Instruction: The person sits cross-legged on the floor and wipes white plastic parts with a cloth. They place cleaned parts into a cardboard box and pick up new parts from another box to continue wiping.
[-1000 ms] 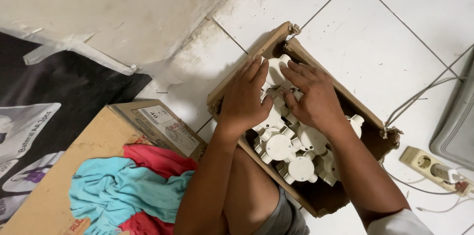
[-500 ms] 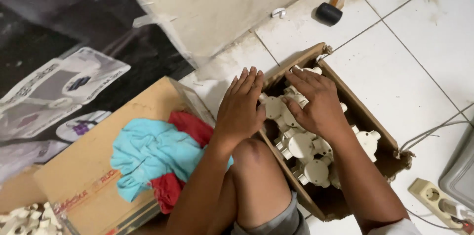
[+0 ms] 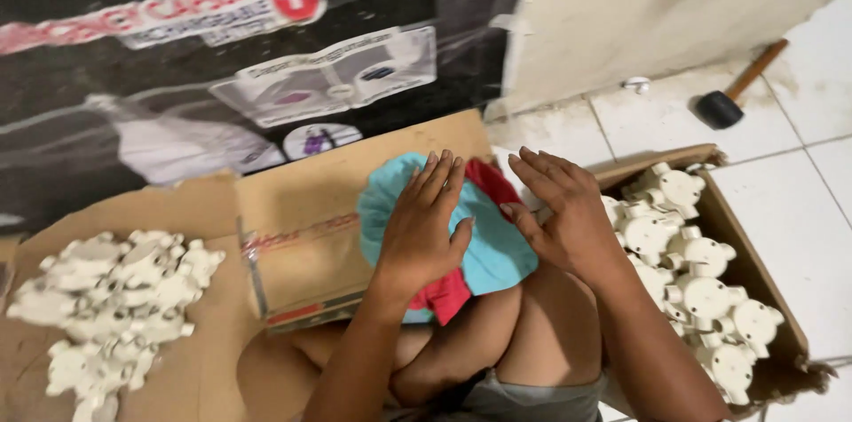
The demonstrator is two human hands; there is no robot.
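Note:
My left hand (image 3: pixel 424 222) lies flat with fingers spread over a turquoise cloth (image 3: pixel 497 249) that rests with a red cloth (image 3: pixel 444 293) on a closed cardboard box (image 3: pixel 306 218). My right hand (image 3: pixel 559 209) hovers open beside it, above my knee and the left edge of an open cardboard box (image 3: pixel 754 262). That open box holds several cream plastic junction fittings (image 3: pixel 701 284). Neither hand holds anything.
A heap of the same cream fittings (image 3: pixel 115 298) lies on flattened cardboard at the left. A black-headed mallet (image 3: pixel 732 94) rests on the white floor tiles near the wall. A dark printed banner (image 3: pixel 222 76) covers the ground behind.
Both hands have lifted out of the box of fittings and moved left over the cloths. The view swung left, bringing the loose heap of fittings into sight.

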